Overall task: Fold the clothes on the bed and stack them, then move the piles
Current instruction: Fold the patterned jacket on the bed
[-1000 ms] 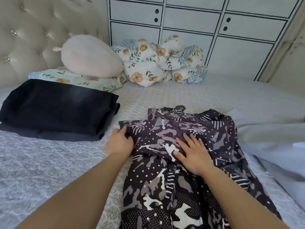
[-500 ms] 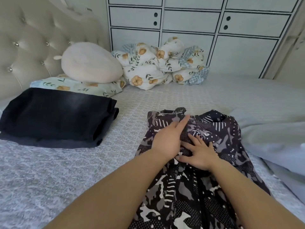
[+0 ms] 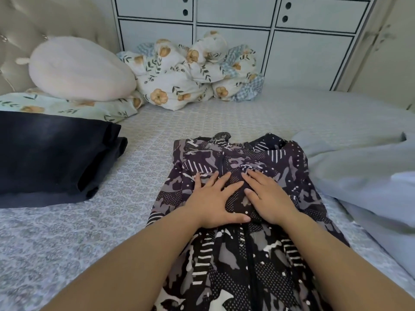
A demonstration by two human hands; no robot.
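On the patterned garment [image 3: 244, 254], both flat hands.

Head-worn view, downward over bed [image 3: 157, 135]

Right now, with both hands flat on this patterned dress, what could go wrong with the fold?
1. The left hand and right hand press only a small patch of the patterned dress; the folded-in top may spring open once they lift.
2. The long skirt part runs out of view at the bottom edge, so folding it up may bunch or skew.
3. The pale blue garment lies against the dress's right edge and could get dragged along.
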